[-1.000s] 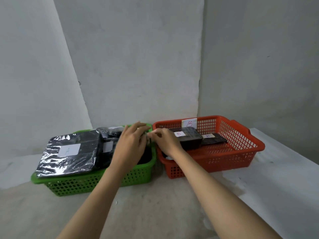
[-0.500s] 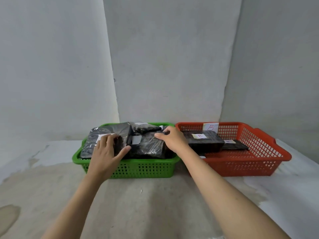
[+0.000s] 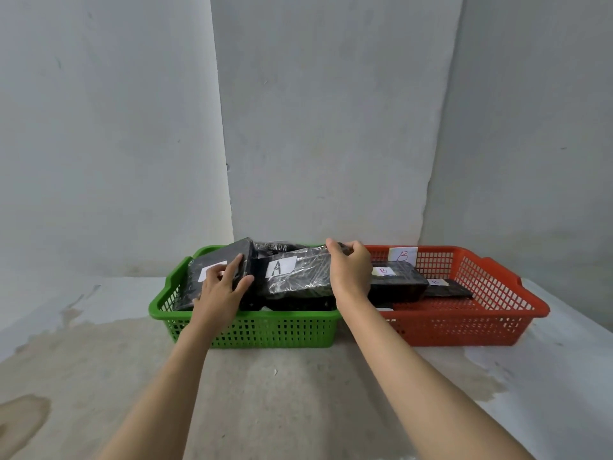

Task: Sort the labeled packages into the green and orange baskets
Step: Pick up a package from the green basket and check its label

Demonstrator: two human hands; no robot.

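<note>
Both hands are now inside the green basket point(image 3: 252, 330), where a second ago they met at the gap between the two baskets. The left hand point(image 3: 220, 295) has shifted onto the left package point(image 3: 212, 277), which now stands tilted against the pile instead of lying flat across the rim; its fingers point(image 3: 232, 267) are spread over the white label, the thumb hooked on the near edge. The right hand point(image 3: 350, 273) curls over the far end of the package marked A point(image 3: 298, 272), fingers wrapped round its upper edge.

The package marked A lies across the middle of the green basket, on top of other black parcels. The orange basket point(image 3: 464, 327), tagged B point(image 3: 402, 255) on its back wall, holds a package marked B point(image 3: 396, 282) and a flat one beside it point(image 3: 447, 288) (its label too small to read with certainty).

Judgement: no parcel remains on the desk point(image 3: 298, 393). The hands appear to be settling the load, so the sorting looks close to done.
</note>
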